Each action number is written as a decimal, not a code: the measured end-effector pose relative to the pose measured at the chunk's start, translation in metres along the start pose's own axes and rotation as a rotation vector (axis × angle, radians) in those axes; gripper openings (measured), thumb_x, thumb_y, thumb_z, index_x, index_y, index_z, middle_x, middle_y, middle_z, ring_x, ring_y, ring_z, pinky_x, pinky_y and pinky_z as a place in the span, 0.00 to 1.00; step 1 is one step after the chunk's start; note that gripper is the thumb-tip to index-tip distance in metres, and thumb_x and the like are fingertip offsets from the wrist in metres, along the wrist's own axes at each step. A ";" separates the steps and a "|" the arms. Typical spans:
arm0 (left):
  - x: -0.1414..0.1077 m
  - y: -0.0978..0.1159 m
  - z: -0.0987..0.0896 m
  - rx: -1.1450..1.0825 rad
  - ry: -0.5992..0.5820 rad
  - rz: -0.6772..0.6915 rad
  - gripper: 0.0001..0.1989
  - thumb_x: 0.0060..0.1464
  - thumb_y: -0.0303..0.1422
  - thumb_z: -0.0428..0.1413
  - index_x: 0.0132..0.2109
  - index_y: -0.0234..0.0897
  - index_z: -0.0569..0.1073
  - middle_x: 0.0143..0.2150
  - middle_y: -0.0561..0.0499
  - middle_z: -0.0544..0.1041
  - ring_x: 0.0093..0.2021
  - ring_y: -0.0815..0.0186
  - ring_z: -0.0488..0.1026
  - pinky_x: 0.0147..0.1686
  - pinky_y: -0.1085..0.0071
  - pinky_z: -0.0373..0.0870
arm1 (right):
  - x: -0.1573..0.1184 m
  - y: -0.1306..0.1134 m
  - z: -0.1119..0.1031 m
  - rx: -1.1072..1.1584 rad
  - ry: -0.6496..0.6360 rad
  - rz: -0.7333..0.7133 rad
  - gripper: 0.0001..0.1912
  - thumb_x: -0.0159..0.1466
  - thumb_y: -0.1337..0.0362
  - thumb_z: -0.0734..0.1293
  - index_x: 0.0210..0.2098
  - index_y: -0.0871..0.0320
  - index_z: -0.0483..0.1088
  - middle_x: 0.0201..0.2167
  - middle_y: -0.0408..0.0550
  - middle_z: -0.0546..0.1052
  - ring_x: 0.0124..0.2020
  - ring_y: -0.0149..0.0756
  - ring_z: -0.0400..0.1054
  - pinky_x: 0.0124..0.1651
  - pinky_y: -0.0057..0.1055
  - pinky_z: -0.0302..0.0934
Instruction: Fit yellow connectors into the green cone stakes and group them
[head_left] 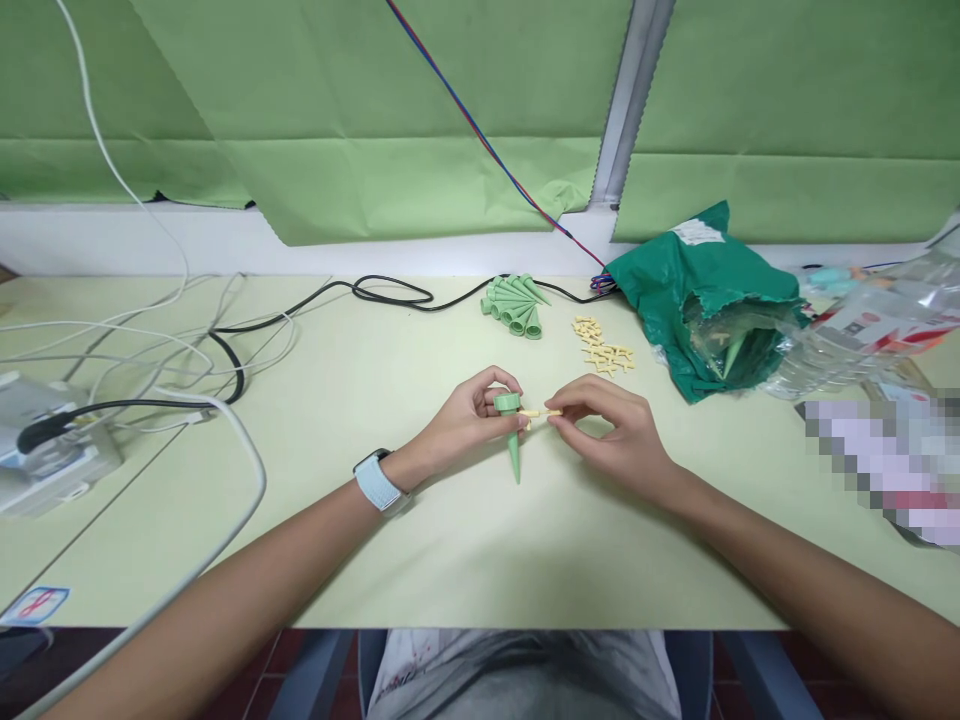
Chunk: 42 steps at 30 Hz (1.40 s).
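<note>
Tapered green plastic spike (514, 462) in the left hand (474, 410), mid-worktop (420, 560)

From the spike, the left hand sits toward nine o'clock, clamped on it just under the round cap, with the tip pointing to six; the right hand (616, 432), at three o'clock, has thumb and forefinger pinched together on a slender yellow plastic fitting (531, 413). Whether this is one piece or two end to end, I cannot tell. A fan of matching green spikes (516, 304) lies at twelve o'clock. The spike should be light, stiff and slightly slick, best gripped at the broad cap end, not the taper. The fitting looks rigid but thin, perhaps breakable if bent: pinch it lightly near its end.
</note>
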<state>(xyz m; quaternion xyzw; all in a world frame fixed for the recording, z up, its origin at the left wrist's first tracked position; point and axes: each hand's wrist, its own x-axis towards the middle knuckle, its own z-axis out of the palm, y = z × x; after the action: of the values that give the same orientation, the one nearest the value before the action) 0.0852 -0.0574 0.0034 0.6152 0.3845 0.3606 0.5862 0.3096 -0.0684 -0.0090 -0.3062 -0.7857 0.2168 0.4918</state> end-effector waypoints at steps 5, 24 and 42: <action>0.000 0.001 0.000 -0.007 0.006 -0.009 0.17 0.53 0.35 0.66 0.45 0.39 0.67 0.35 0.53 0.78 0.38 0.63 0.79 0.41 0.68 0.71 | -0.002 0.001 0.002 0.041 0.024 0.060 0.06 0.67 0.68 0.69 0.42 0.54 0.78 0.38 0.49 0.78 0.36 0.35 0.74 0.37 0.34 0.74; -0.001 -0.002 0.003 -0.006 -0.025 0.000 0.17 0.55 0.37 0.66 0.44 0.39 0.67 0.32 0.54 0.76 0.37 0.64 0.78 0.39 0.69 0.69 | -0.005 0.001 0.005 -0.006 -0.051 0.081 0.04 0.69 0.62 0.69 0.40 0.54 0.76 0.35 0.48 0.80 0.33 0.36 0.75 0.32 0.30 0.69; -0.003 -0.003 0.005 -0.002 -0.031 0.015 0.16 0.56 0.38 0.65 0.45 0.40 0.67 0.33 0.53 0.77 0.37 0.65 0.77 0.37 0.70 0.68 | -0.006 0.003 0.005 0.016 -0.076 0.064 0.06 0.68 0.67 0.68 0.42 0.53 0.77 0.36 0.46 0.81 0.34 0.35 0.75 0.38 0.33 0.73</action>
<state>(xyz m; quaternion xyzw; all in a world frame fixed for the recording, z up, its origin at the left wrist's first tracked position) 0.0884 -0.0619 -0.0001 0.6229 0.3705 0.3558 0.5900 0.3077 -0.0709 -0.0165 -0.3191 -0.7918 0.2501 0.4569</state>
